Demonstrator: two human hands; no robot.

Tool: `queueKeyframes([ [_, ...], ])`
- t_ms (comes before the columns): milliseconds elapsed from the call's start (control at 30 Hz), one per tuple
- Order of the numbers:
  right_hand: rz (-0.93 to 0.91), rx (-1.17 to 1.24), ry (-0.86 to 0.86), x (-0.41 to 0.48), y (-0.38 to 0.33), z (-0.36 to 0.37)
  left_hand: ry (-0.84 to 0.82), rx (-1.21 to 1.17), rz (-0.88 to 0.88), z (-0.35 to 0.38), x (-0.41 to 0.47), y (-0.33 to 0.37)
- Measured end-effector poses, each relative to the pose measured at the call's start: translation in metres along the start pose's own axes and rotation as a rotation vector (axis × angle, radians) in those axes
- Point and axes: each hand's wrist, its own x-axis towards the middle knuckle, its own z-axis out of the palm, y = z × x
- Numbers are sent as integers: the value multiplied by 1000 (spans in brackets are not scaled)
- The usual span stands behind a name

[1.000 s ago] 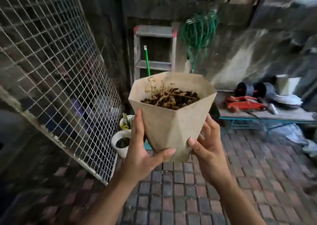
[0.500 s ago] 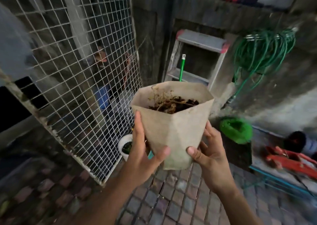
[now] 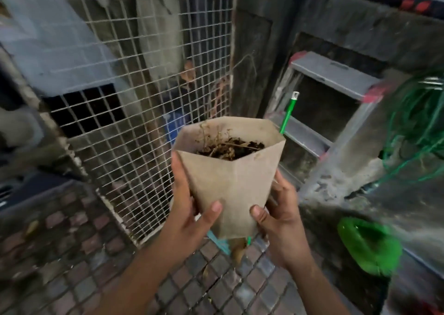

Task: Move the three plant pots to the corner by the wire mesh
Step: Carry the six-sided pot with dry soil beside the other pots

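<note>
A beige faceted plant pot (image 3: pixel 230 185) holding dark soil and dry stems is up in the air at the middle of the view. My left hand (image 3: pixel 189 211) grips its left side, thumb across the front. My right hand (image 3: pixel 278 213) grips its lower right side. The pot is upright, above the brick floor, just in front of the lower corner of the leaning wire mesh (image 3: pixel 144 93). The white pots seen earlier by the mesh are now hidden behind the held pot and my hands.
A step ladder (image 3: pixel 331 81) leans on the wall behind the pot, with a green stick (image 3: pixel 287 117) in front of it. A green hose (image 3: pixel 418 127) hangs at right. A green basin (image 3: pixel 367 245) sits lower right. Brick paving (image 3: pixel 79 249) covers the floor.
I have moved closer to the mesh corner with the pot held in both hands. The view swung left; the bench with red tools left the frame and the white pots became hidden.
</note>
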Motion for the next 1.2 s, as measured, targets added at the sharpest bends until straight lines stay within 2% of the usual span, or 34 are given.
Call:
queueKeyframes([
  [133,-3,12,-135,25,12,-34,156,51,-15,38,5,-3],
  [267,55,105,-242,42,32,-29,388,60,-93,44,7,2],
  [367,177,233,-324,57,50,-10,552,80,-148,30,1,-2],
  [533,307,299,-390,86,119,25,630,218,-136,-20,-16,-50],
  [700,367,340,-375,104,261,60,687,296,-117,-75,-42,-168],
  [767,362,355,-383,105,333,68,669,347,-117,-96,-59,-232],
  [1033,384,356,-443,70,631,86,775,482,-148,-174,-167,-491],
  [1200,408,340,-429,36,748,95,841,482,-144,-209,-225,-591],
])
